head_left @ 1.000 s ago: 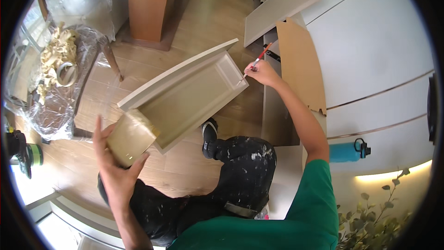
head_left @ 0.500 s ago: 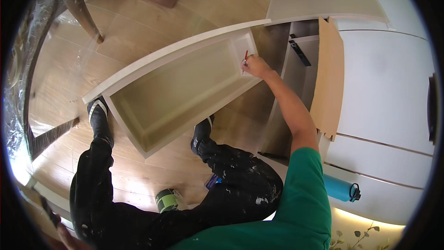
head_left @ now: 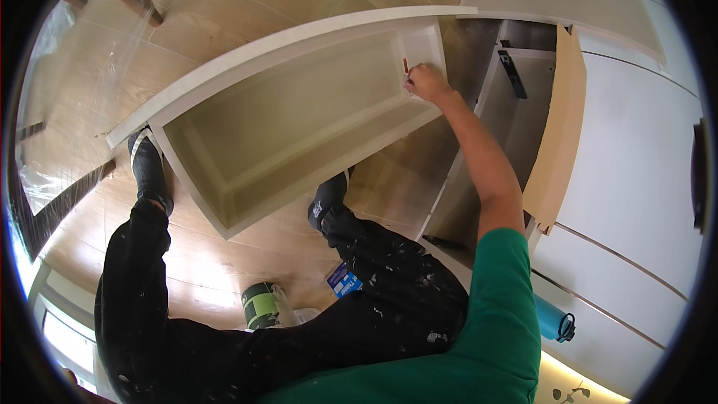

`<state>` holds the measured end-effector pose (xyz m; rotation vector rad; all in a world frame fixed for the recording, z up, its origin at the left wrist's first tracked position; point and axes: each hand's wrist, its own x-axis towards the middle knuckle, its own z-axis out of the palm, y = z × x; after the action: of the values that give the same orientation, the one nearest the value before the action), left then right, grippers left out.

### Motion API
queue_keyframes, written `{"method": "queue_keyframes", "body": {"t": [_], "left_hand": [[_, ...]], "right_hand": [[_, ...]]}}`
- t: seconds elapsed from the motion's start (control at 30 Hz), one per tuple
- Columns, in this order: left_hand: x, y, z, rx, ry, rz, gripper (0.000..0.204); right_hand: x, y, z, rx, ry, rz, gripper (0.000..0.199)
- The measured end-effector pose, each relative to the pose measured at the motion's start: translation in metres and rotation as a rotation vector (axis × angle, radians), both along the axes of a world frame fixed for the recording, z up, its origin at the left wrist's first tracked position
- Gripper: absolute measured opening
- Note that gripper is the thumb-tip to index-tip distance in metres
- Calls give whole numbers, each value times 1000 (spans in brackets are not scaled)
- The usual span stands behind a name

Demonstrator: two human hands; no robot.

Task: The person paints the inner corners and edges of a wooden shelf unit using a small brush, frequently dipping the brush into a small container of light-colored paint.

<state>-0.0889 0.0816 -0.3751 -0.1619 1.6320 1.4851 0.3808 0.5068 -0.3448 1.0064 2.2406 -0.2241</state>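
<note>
Over long beige drawer [head_left: 292, 97] | right hand [head_left: 427, 84] pinching slim red-handled brush [head_left: 406, 66] | left hand [head_left: 70, 377], grip unclear

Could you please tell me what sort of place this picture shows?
Probably a room in a home, perhaps under renovation: there are white cabinets at right, a loose drawer in the middle and clear plastic at left.

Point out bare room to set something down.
Bare floor: between drawer, left leg and green can; the drawer's left end and middle are bare too. Its right end is crowded by the right hand and paintbrush; a blue box crowds the right leg.
</note>
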Motion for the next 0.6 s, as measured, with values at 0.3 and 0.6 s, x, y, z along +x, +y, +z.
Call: {"method": "queue_keyframes", "body": {"t": [0.3, 0.6], "left_hand": [[-1, 3, -13, 3, -44, -16, 65], [1, 5, -22, -3, -72, -20, 58]], "right_hand": [[3, -3, -8, -41, 13, 12, 23], [-44, -3, 31, -33, -242, 153, 20]]}}
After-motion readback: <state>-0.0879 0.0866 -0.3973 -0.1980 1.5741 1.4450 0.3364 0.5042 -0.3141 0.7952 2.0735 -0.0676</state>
